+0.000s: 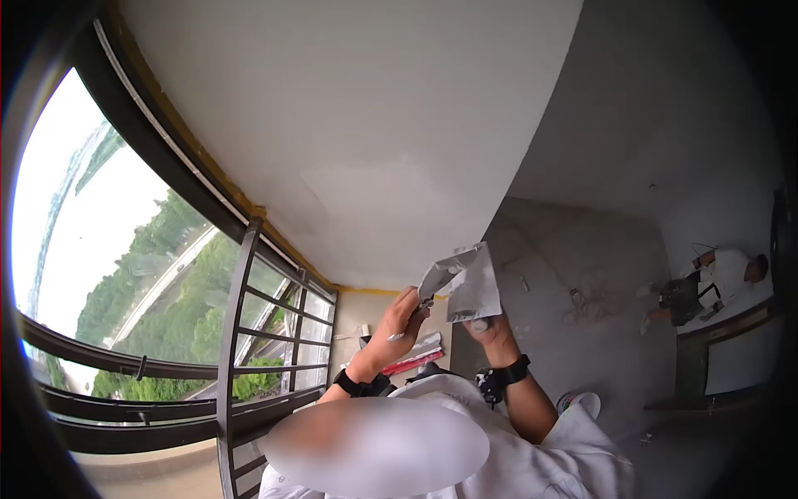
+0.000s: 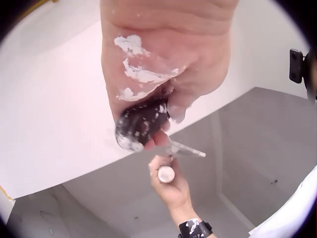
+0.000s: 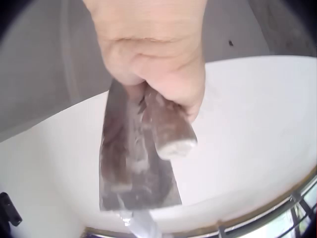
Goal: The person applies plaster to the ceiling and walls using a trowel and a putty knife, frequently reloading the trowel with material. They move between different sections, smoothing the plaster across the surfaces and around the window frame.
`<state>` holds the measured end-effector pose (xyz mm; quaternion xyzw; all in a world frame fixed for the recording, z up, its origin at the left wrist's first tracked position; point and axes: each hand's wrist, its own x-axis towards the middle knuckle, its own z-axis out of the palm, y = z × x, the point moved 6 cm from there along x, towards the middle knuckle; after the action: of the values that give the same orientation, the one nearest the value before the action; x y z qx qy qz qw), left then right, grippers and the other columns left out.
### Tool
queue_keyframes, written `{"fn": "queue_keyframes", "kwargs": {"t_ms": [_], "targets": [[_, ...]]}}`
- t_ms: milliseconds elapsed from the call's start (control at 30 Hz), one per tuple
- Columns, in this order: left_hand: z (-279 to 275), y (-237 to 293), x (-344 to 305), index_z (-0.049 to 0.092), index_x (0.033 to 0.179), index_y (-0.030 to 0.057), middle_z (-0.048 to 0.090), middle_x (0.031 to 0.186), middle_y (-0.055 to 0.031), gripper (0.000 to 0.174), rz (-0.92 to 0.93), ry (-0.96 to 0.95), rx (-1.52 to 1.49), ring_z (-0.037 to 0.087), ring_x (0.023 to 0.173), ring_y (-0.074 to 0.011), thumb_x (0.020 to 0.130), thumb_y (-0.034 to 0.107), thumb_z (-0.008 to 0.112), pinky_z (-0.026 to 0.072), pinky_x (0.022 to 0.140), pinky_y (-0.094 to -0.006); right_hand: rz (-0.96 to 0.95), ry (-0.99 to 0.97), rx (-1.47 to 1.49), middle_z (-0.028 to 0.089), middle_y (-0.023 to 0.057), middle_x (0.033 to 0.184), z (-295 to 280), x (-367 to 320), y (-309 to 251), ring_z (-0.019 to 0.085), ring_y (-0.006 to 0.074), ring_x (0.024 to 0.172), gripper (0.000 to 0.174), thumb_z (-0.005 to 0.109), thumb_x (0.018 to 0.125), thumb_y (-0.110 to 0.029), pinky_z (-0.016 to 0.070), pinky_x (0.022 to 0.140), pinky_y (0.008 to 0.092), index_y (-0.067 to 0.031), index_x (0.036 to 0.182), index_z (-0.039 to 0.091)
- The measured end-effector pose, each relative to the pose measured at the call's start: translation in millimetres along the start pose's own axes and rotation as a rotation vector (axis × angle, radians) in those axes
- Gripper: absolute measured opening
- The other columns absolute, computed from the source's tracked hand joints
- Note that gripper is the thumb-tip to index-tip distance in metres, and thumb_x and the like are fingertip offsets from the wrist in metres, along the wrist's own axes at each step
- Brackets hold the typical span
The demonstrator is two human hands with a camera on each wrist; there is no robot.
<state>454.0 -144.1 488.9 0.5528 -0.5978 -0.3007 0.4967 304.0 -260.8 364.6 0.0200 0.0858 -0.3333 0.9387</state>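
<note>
In the head view my left hand (image 1: 399, 328) grips a putty knife (image 1: 439, 279). Its dark handle (image 2: 141, 126) is speckled white, and white putty (image 2: 143, 74) smears the palm in the left wrist view. The right hand (image 1: 494, 339) holds a wide metal plastering trowel (image 1: 478, 291) by a rounded, pale-ended handle (image 3: 171, 131). Broad and grey, the trowel's blade (image 3: 138, 186) carries lighter smears in the right wrist view. Both tools are raised in front of the chest, the knife's blade overlapping the trowel's edge in the head view.
A smooth pale wall (image 1: 357, 141) rises ahead. Left of it are a large window (image 1: 125, 249) and a dark metal railing (image 1: 233, 333). A white bucket (image 1: 586, 403) stands low at right. Another person (image 1: 723, 279) is farther off at right. Red-and-white material (image 1: 416, 358) lies below the hands.
</note>
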Motion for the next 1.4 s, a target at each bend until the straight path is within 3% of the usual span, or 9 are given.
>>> {"fn": "queue_keyframes", "kwargs": {"t_ms": [300, 367, 400, 500, 633, 767, 1100, 1200, 1400], "targets": [[-1, -34, 4, 0.051, 0.142, 0.0123, 0.056, 0.108, -0.0130, 0.075, 0.147, 0.011, 0.683, 0.054, 0.101, -0.0330, 0.070, -0.009, 0.056, 0.0442, 0.091, -0.0428, 0.196, -0.149, 0.379, 0.064, 0.0132, 0.113, 50, -44, -3, 0.063, 0.0210, 0.096, 0.032, 0.054, 0.098, -0.028, 0.0508, 0.071, 0.0353, -0.0039, 0.117, 0.059], [0, -70, -15, 0.055, 0.138, 0.0128, 0.056, 0.105, -0.0139, 0.072, -0.006, -0.206, 0.808, 0.056, 0.100, -0.0337, 0.069, -0.009, 0.057, 0.0457, 0.089, -0.0424, -0.294, 0.116, -0.418, 0.066, 0.0124, 0.111, 123, -61, -34, 0.067, 0.0218, 0.090, 0.036, 0.052, 0.100, -0.027, 0.0562, 0.077, 0.0374, -0.0031, 0.127, 0.057], [2, -94, -29, 0.056, 0.136, 0.0132, 0.057, 0.103, -0.0139, 0.071, -0.080, -0.193, 0.680, 0.057, 0.099, -0.0341, 0.069, -0.009, 0.057, 0.0469, 0.087, -0.0424, -0.078, -0.117, -0.486, 0.067, 0.0112, 0.110, 117, -28, -65, 0.067, 0.0210, 0.096, 0.039, 0.053, 0.101, -0.029, 0.0565, 0.084, 0.0363, -0.0033, 0.130, 0.053], [10, -125, -63, 0.060, 0.132, 0.0126, 0.059, 0.096, -0.0145, 0.069, -0.211, -0.154, 0.487, 0.059, 0.094, -0.0353, 0.068, -0.011, 0.056, 0.0497, 0.082, -0.0427, -0.851, 0.022, -1.600, 0.063, 0.0049, 0.082, 254, -20, -120, 0.065, 0.0120, 0.067, 0.021, 0.070, 0.091, -0.019, 0.0495, 0.051, 0.0263, -0.0044, 0.092, 0.055], [20, -125, -76, 0.063, 0.128, 0.0106, 0.060, 0.093, -0.0158, 0.064, -0.231, -0.084, 0.433, 0.062, 0.089, -0.0354, 0.069, -0.012, 0.055, 0.0509, 0.080, -0.0420, -1.694, -0.220, -2.703, 0.066, 0.0135, 0.082, 397, -14, -119, 0.066, 0.0347, 0.077, 0.016, 0.068, 0.080, -0.009, 0.0531, 0.062, 0.0439, -0.0059, 0.091, 0.057], [23, -130, -79, 0.063, 0.128, 0.0104, 0.060, 0.092, -0.0157, 0.064, -0.268, -0.050, 0.398, 0.063, 0.087, -0.0341, 0.069, -0.012, 0.055, 0.0510, 0.080, -0.0416, -1.777, -0.305, -3.111, 0.067, 0.0116, 0.082, 457, 9, -108, 0.068, 0.0331, 0.078, 0.011, 0.064, 0.084, -0.008, 0.0551, 0.063, 0.0433, -0.0059, 0.091, 0.056], [17, -127, -75, 0.063, 0.127, 0.0118, 0.061, 0.093, -0.0163, 0.062, -0.235, -0.047, 0.411, 0.063, 0.089, -0.0351, 0.070, -0.010, 0.054, 0.0518, 0.080, -0.0422, -0.967, -0.452, -3.535, 0.064, 0.0144, 0.089, 179, 74, -128, 0.069, 0.0294, 0.068, 0.008, 0.055, 0.087, -0.012, 0.0566, 0.055, 0.0388, -0.0049, 0.092, 0.057], [-5, -119, -80, 0.063, 0.127, 0.0124, 0.062, 0.095, -0.0178, 0.057, -0.259, -0.019, 0.410, 0.063, 0.091, -0.0363, 0.075, -0.008, 0.053, 0.0517, 0.082, -0.0423, -1.306, -0.570, -3.278, 0.064, 0.0136, 0.088, 219, 57, -126, 0.069, 0.0293, 0.071, 0.012, 0.055, 0.088, -0.012, 0.0567, 0.057, 0.0402, -0.0043, 0.096, 0.059], [-3, -135, -92, 0.064, 0.124, 0.0085, 0.063, 0.101, -0.0211, 0.045, -0.320, -0.120, 0.274, 0.061, 0.096, -0.0403, 0.082, -0.003, 0.054, 0.0489, 0.086, -0.0432, -2.152, -0.106, -3.028, 0.068, 0.0157, 0.094, 538, -6, -114, 0.067, 0.0366, 0.086, 0.028, 0.070, 0.084, -0.016, 0.0546, 0.071, 0.0454, -0.0052, 0.108, 0.059]]}}
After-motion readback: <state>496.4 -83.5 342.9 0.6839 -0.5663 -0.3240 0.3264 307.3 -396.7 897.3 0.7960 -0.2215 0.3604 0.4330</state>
